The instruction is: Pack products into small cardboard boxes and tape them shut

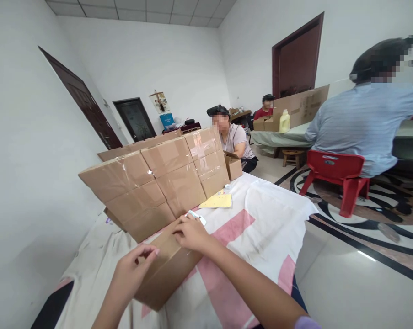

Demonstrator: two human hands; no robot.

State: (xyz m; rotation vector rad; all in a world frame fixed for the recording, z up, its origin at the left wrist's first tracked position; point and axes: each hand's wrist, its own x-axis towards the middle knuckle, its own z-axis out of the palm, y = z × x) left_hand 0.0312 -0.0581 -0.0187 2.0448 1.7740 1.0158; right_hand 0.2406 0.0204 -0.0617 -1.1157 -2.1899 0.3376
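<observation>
A closed cardboard box [172, 272] lies on the cloth-covered table right in front of me. My left hand [132, 265] is at the box's near left end, thumb and forefinger brought together in a pinch; anything between them is too small to name. Over the far right part of the box's top is my right hand [190, 233], its fingers bent and bunched together. What those fingers hold, if anything, is hidden. Just beyond them, a small white item [201, 218] is partly covered by the hand.
Behind the box rises a wall of stacked, taped cartons [179, 183]. A yellow sheet [216, 201] lies on the white and pink cloth [268, 219]. One person crouches past the stack; another sits on a red chair [336, 164] at the right, beside a table with a yellow bottle [284, 122].
</observation>
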